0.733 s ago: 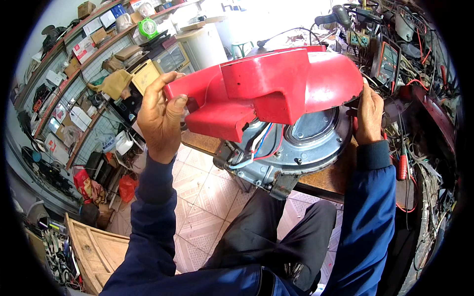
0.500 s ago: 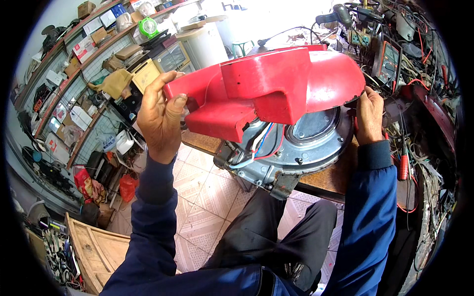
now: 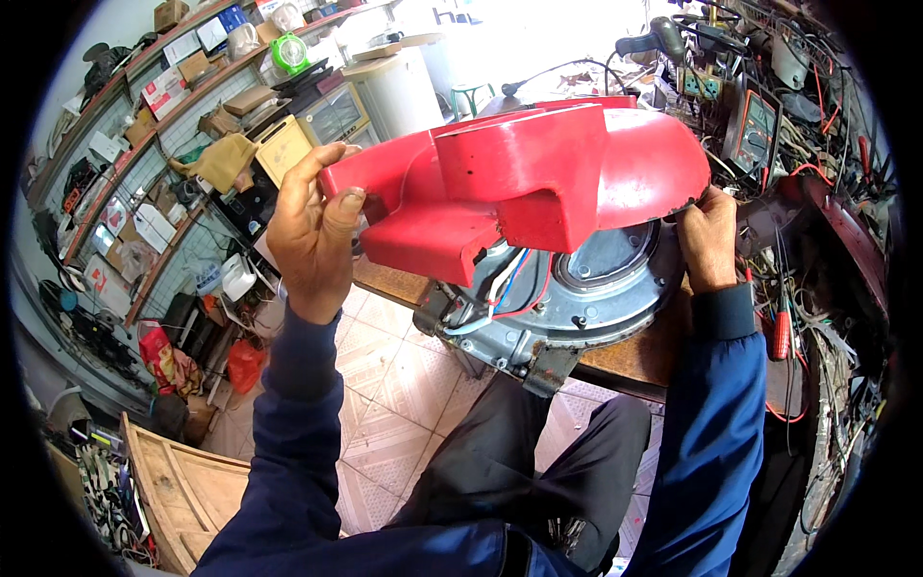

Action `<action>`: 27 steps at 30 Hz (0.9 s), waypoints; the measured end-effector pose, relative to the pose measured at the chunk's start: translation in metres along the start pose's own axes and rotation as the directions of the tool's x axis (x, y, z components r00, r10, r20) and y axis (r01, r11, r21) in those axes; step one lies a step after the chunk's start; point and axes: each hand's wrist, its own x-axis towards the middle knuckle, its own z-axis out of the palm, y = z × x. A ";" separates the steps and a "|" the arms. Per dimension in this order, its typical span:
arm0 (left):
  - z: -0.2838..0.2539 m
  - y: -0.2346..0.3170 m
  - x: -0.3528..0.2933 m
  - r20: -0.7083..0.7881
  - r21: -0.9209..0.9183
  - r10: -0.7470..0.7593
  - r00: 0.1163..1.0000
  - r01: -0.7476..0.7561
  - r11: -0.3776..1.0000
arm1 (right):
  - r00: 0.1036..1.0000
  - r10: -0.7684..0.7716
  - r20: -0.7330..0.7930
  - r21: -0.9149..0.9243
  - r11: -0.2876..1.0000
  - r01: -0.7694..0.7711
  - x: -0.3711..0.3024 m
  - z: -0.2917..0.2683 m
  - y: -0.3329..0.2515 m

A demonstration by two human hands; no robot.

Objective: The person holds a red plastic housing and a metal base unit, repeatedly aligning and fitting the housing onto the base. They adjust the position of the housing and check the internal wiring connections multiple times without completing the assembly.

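A glossy red cover (image 3: 524,178) is tilted above a round grey metal housing (image 3: 615,298), its near side raised off it. My left hand (image 3: 312,226) grips the cover's left end between thumb and fingers. At the right rim, my right hand (image 3: 710,240) is closed on the cover's lower edge, its fingertips partly hidden beneath. White, blue and red wires (image 3: 510,284) show in the gap between cover and housing. A dark metal bracket (image 3: 553,370) juts from the housing's near side. The housing rests on a brown wooden bench (image 3: 630,361).
Tools and tangled cables crowd the right side, among them a multimeter (image 3: 755,130), a red-handled screwdriver (image 3: 781,335) and a dark pistol-grip tool (image 3: 652,40). Loaded shelves (image 3: 144,154) line the left wall. A wooden panel (image 3: 183,481) stands at lower left, above tiled floor (image 3: 385,413).
My right hand has shifted slightly left and down along the cover's right edge. The cover has tipped a little, hiding slightly more of the housing. My left hand keeps its grip.
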 end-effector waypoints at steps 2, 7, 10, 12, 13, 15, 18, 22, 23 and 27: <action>-0.001 -0.001 -0.001 -0.002 0.012 0.003 1.000 -0.003 1.000 | 1.000 -0.015 0.007 -0.006 1.000 0.015 -0.002 0.002 -0.002; -0.002 0.000 -0.001 0.000 0.013 -0.011 1.000 0.011 1.000 | 0.991 -0.115 0.074 -0.005 0.993 0.115 -0.009 0.007 -0.013; 0.000 -0.001 -0.001 -0.004 0.005 0.000 1.000 0.000 1.000 | 0.961 -0.215 0.172 0.052 0.977 0.209 -0.019 0.015 -0.027; -0.003 -0.001 -0.001 0.000 0.032 -0.004 1.000 0.004 0.999 | 0.926 -0.290 0.242 0.132 0.955 0.264 -0.029 0.024 -0.041; -0.002 -0.002 -0.001 -0.006 0.022 -0.010 1.000 0.010 1.000 | 0.906 -0.235 0.353 0.173 0.968 0.183 -0.033 0.024 -0.045; -0.003 -0.001 -0.004 -0.018 0.018 -0.025 1.000 0.025 1.000 | 0.846 -0.325 0.422 0.236 0.941 0.244 -0.045 0.038 -0.060; -0.003 -0.002 -0.003 -0.013 0.003 -0.036 0.999 0.036 0.999 | 0.725 -0.198 0.659 0.183 0.978 0.101 -0.056 0.050 -0.080; 0.001 -0.002 0.000 -0.008 -0.008 -0.040 0.999 0.040 0.999 | 0.502 -0.046 0.863 -0.096 0.963 0.253 -0.051 0.070 -0.084; 0.000 0.000 -0.001 -0.009 0.012 -0.047 0.999 0.047 0.999 | 0.471 -0.125 0.873 -0.013 0.960 0.279 -0.053 0.078 -0.084; -0.008 -0.002 -0.008 -0.012 0.030 -0.024 1.000 0.025 0.999 | 0.382 -0.245 0.891 0.095 0.924 0.370 -0.056 0.089 -0.085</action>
